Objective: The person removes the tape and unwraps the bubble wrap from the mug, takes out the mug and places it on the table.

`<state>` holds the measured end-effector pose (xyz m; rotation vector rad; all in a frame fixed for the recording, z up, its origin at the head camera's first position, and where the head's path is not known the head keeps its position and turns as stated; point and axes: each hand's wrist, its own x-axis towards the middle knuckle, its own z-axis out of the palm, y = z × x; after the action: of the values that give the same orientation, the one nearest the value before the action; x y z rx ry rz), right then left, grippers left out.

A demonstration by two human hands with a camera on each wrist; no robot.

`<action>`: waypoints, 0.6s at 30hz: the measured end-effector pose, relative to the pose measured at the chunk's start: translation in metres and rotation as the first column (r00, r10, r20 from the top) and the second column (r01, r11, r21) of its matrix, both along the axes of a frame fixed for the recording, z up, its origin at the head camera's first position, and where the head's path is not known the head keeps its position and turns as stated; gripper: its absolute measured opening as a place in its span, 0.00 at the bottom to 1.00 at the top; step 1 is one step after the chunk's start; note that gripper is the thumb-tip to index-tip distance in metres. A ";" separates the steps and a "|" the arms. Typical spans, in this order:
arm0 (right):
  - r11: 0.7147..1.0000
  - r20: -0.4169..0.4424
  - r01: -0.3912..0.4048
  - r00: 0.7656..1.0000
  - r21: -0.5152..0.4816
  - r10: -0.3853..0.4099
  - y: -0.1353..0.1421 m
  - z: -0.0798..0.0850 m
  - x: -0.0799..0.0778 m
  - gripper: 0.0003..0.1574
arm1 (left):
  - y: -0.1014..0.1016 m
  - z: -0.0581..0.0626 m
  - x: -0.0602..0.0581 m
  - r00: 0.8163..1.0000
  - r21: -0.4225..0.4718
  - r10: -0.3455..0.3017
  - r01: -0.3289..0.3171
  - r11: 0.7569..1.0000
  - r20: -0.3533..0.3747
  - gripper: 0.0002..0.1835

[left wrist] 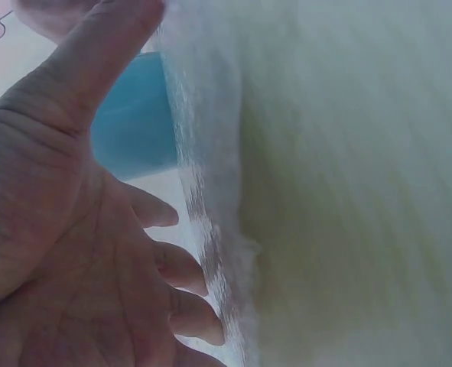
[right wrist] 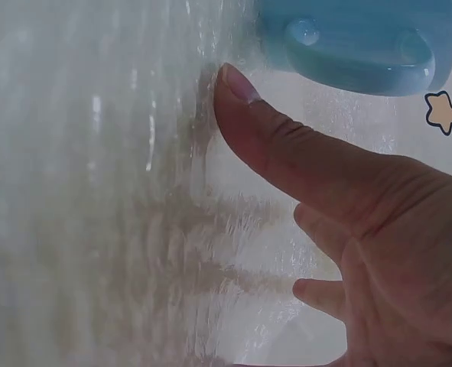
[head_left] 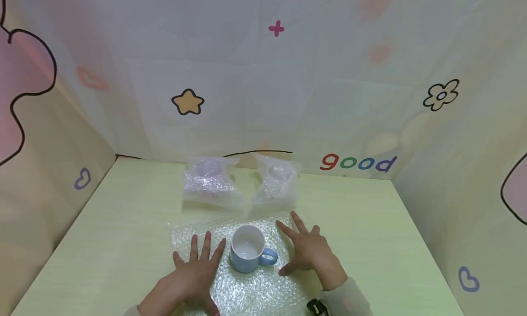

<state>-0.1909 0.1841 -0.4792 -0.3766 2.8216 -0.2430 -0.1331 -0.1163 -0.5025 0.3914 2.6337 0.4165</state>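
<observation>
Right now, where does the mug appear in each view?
Head: the mug is below centre, between left hand and right hand.
Left wrist: the mug is upper left, partly hidden by that hand.
Right wrist: the mug is top right, cut off by the edge.
Shared landmark: the bubble wrap under it.

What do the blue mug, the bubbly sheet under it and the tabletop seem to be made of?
The blue mug looks like glazed ceramic, glossy and smooth, with bright highlights, though hard plastic is possible. The bubbly sheet seems to be clear plastic bubble wrap: see-through, with shiny bumps. The tabletop could be wood or laminate: faint grain-like streaks show, but not which.
</observation>
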 end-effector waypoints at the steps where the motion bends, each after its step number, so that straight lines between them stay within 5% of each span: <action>1: 1.000 0.002 -0.006 1.000 0.011 0.006 0.000 -0.001 -0.001 0.79 | 0.000 0.000 0.000 1.000 -0.004 -0.003 0.003 1.000 0.006 0.89; 18: 0.999 0.022 -0.002 1.000 0.049 0.001 -0.001 -0.003 -0.002 0.79 | -0.005 0.001 -0.007 0.999 -0.053 -0.043 0.044 0.998 0.017 0.90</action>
<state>-0.1927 0.1826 -0.4822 -0.3626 2.8003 -0.1756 -0.1398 -0.1209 -0.5012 0.4252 2.6101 0.3333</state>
